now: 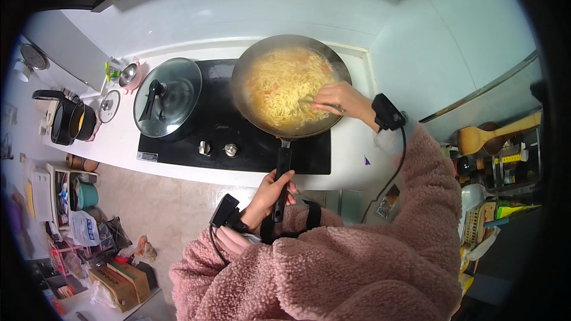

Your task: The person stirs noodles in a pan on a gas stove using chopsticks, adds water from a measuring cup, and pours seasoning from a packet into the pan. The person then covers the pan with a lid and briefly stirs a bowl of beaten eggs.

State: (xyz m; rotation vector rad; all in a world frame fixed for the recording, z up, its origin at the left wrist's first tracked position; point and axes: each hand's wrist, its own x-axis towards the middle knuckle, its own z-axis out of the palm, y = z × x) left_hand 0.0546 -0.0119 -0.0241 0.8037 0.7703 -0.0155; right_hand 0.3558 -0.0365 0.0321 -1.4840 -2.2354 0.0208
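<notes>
A wide dark frying pan [240,106] on the right side of the cooktop holds noodles [279,86] in a yellowish broth with small reddish pieces. My left hand [275,191] is closed round the pan's black handle [284,163], which points toward me. Over the pan's right side, my right hand [340,100] grips a thin utensil [337,108]. Its lower end is among the noodles, so its exact kind is hidden.
On the cooktop [223,137] left of the frying pan sits a pan under a glass lid [168,98]. A small pink pot [132,77], a small glass lid [109,106] and a black air-fryer-like basket [65,120] stand farther left. Wooden utensils [496,135] hang at right.
</notes>
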